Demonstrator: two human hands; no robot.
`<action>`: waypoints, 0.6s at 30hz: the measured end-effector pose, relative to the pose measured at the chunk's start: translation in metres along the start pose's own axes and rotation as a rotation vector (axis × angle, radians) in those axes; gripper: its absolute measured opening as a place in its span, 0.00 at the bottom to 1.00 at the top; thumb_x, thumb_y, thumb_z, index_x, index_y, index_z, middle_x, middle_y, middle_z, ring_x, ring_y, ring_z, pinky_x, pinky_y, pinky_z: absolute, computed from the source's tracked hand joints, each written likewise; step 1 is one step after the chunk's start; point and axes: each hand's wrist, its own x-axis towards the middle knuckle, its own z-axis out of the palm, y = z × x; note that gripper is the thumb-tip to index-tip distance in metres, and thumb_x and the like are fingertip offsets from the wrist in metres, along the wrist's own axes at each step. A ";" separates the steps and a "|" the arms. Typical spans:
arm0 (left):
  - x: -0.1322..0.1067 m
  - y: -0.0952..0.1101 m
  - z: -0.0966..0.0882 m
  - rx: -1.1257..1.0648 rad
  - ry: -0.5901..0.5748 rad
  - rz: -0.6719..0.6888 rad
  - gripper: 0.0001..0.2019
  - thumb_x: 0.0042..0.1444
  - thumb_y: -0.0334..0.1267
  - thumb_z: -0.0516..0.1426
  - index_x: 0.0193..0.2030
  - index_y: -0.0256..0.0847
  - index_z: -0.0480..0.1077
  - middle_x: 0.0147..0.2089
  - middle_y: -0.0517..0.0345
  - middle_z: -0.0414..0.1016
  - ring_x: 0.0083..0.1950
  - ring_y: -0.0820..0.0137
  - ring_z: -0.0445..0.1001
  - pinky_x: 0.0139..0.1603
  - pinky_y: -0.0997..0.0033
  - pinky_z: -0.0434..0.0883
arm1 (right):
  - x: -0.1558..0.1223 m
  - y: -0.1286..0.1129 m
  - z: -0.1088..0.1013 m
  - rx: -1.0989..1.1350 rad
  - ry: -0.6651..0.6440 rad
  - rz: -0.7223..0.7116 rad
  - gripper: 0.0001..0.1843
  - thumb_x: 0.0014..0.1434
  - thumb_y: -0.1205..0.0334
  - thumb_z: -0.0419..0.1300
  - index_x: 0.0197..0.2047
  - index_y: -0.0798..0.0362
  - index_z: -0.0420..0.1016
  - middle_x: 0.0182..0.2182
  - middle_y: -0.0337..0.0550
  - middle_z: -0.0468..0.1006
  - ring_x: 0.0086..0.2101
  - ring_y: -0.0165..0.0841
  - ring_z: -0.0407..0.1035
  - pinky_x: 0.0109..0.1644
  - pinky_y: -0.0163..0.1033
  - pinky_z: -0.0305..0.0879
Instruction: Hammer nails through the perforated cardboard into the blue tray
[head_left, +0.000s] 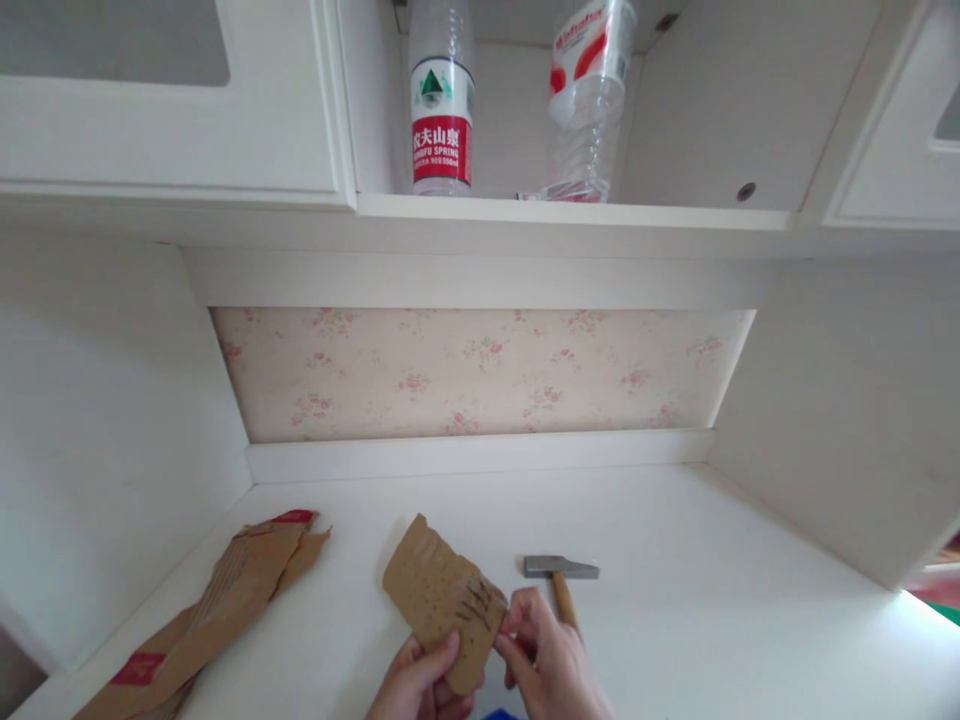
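Note:
My left hand (pixel 420 682) grips the lower end of a torn piece of brown cardboard (pixel 439 592) just above the white desk (pixel 675 560). The cardboard is dotted with small holes and has several thin dark nails stuck in it near its right edge. My right hand (pixel 544 650) pinches at those nails with thumb and fingers pressed together. A hammer (pixel 561 572) with a grey metal head and wooden handle lies on the desk just behind my right hand.
A long strip of torn brown cardboard (pixel 217 610) lies at the desk's left edge. White walls close in the desk left and right, with floral wallpaper (pixel 480 370) behind. Two clear plastic bottles (pixel 441 100) stand on the shelf above.

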 end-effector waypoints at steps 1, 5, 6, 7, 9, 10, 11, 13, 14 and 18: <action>0.001 0.001 -0.001 -0.010 0.029 0.006 0.17 0.46 0.35 0.73 0.38 0.38 0.71 0.31 0.53 0.83 0.28 0.66 0.81 0.26 0.75 0.72 | 0.003 0.000 0.001 -0.004 -0.018 -0.003 0.10 0.62 0.52 0.52 0.35 0.42 0.52 0.21 0.32 0.78 0.18 0.32 0.69 0.23 0.34 0.60; 0.007 0.000 -0.005 -0.059 0.075 0.039 0.15 0.47 0.32 0.71 0.37 0.38 0.71 0.30 0.51 0.83 0.28 0.63 0.82 0.23 0.75 0.72 | 0.009 0.003 0.004 0.004 -0.023 -0.030 0.11 0.62 0.55 0.54 0.34 0.41 0.51 0.27 0.33 0.84 0.23 0.35 0.74 0.27 0.35 0.64; 0.009 -0.002 -0.007 -0.073 0.077 0.046 0.15 0.47 0.32 0.71 0.37 0.38 0.71 0.30 0.51 0.83 0.29 0.62 0.82 0.23 0.75 0.72 | 0.009 0.005 0.005 -0.003 -0.013 -0.050 0.11 0.62 0.55 0.54 0.35 0.41 0.52 0.28 0.33 0.85 0.25 0.35 0.76 0.30 0.36 0.65; 0.010 -0.003 -0.008 -0.087 0.078 0.051 0.15 0.47 0.32 0.71 0.37 0.38 0.71 0.30 0.51 0.82 0.29 0.62 0.82 0.23 0.75 0.72 | 0.009 0.007 0.005 -0.030 -0.002 -0.071 0.11 0.62 0.55 0.54 0.35 0.41 0.52 0.29 0.32 0.85 0.27 0.36 0.78 0.32 0.36 0.66; 0.011 -0.004 -0.010 -0.117 0.088 0.054 0.15 0.47 0.32 0.71 0.37 0.38 0.71 0.28 0.52 0.82 0.28 0.61 0.82 0.22 0.75 0.72 | 0.008 0.012 0.004 -0.129 0.010 -0.101 0.10 0.64 0.55 0.53 0.35 0.41 0.52 0.30 0.31 0.86 0.30 0.35 0.79 0.34 0.36 0.68; 0.012 -0.003 -0.011 -0.139 0.094 0.059 0.15 0.47 0.32 0.71 0.37 0.38 0.71 0.28 0.53 0.82 0.28 0.61 0.83 0.22 0.75 0.73 | 0.008 0.015 0.003 -0.192 0.010 -0.106 0.09 0.64 0.56 0.52 0.36 0.41 0.52 0.30 0.31 0.85 0.30 0.34 0.79 0.35 0.35 0.68; 0.012 -0.002 -0.012 -0.165 0.105 0.069 0.14 0.47 0.31 0.71 0.37 0.38 0.71 0.28 0.54 0.82 0.28 0.61 0.83 0.22 0.75 0.73 | 0.007 0.019 0.002 -0.257 0.011 -0.107 0.08 0.64 0.58 0.52 0.36 0.41 0.53 0.30 0.31 0.85 0.30 0.34 0.79 0.34 0.35 0.68; 0.011 0.003 -0.014 -0.225 0.133 0.108 0.14 0.48 0.28 0.70 0.37 0.39 0.70 0.28 0.55 0.82 0.28 0.62 0.83 0.22 0.75 0.74 | 0.006 0.026 -0.003 -0.356 0.018 -0.095 0.08 0.61 0.64 0.53 0.36 0.42 0.55 0.30 0.32 0.85 0.30 0.34 0.79 0.34 0.34 0.67; 0.011 0.006 -0.015 -0.252 0.151 0.135 0.14 0.49 0.26 0.69 0.37 0.39 0.69 0.29 0.56 0.83 0.28 0.62 0.83 0.22 0.76 0.75 | 0.005 0.029 -0.006 -0.399 0.026 -0.085 0.09 0.60 0.67 0.53 0.35 0.42 0.57 0.29 0.32 0.84 0.30 0.35 0.79 0.32 0.35 0.67; 0.011 0.013 -0.015 -0.217 0.192 0.178 0.15 0.49 0.25 0.69 0.38 0.38 0.68 0.30 0.54 0.83 0.27 0.62 0.83 0.23 0.74 0.76 | 0.002 0.037 -0.015 -0.594 0.053 -0.083 0.08 0.66 0.62 0.50 0.34 0.44 0.65 0.28 0.39 0.81 0.29 0.40 0.78 0.30 0.39 0.65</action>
